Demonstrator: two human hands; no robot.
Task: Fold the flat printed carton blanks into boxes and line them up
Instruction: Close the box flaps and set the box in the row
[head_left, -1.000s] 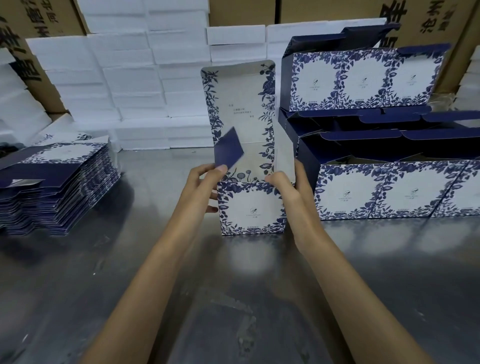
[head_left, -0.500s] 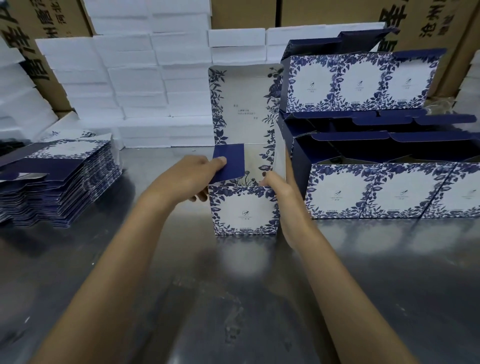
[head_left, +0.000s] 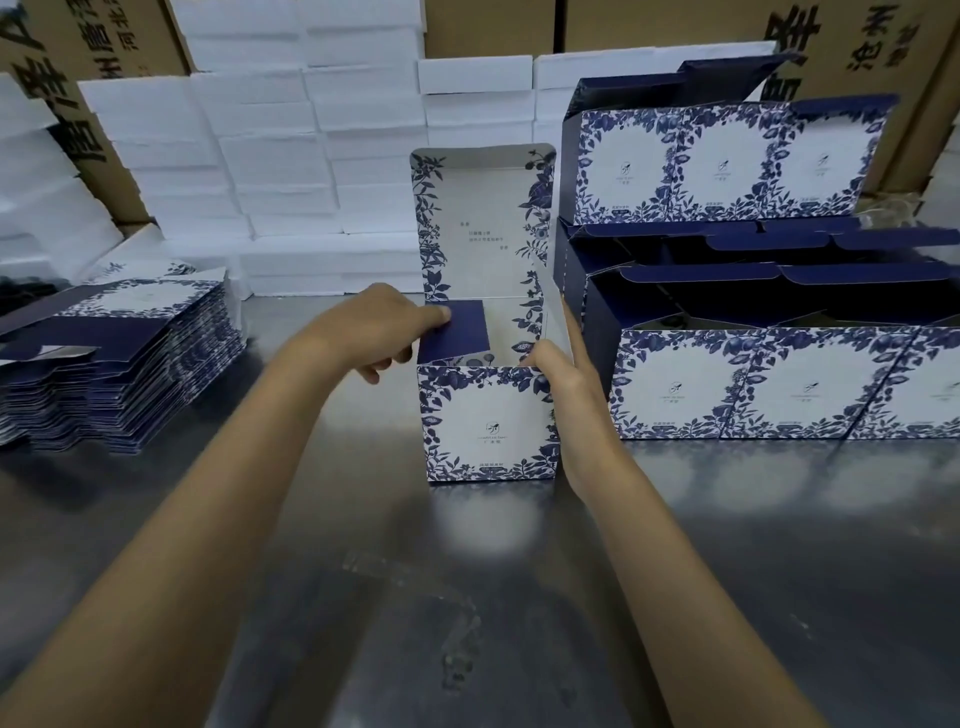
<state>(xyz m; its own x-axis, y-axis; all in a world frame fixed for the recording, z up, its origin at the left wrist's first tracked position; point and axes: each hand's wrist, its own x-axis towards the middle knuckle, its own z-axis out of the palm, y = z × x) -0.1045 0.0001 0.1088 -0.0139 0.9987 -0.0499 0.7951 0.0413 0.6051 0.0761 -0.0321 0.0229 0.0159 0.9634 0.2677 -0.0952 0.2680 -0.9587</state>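
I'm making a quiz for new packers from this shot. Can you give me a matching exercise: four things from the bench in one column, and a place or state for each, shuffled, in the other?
Things:
1. stack of flat blanks
2. box being folded
3. navy side flap
4. finished boxes

Place or state:
A. pressed inward by the left hand
B. lined up in rows at the right, lids open
C. piled at the left of the steel table
D. upright in the middle, lid standing up, right hand at its right corner

Pairs: 1-C, 2-D, 3-A, 4-B
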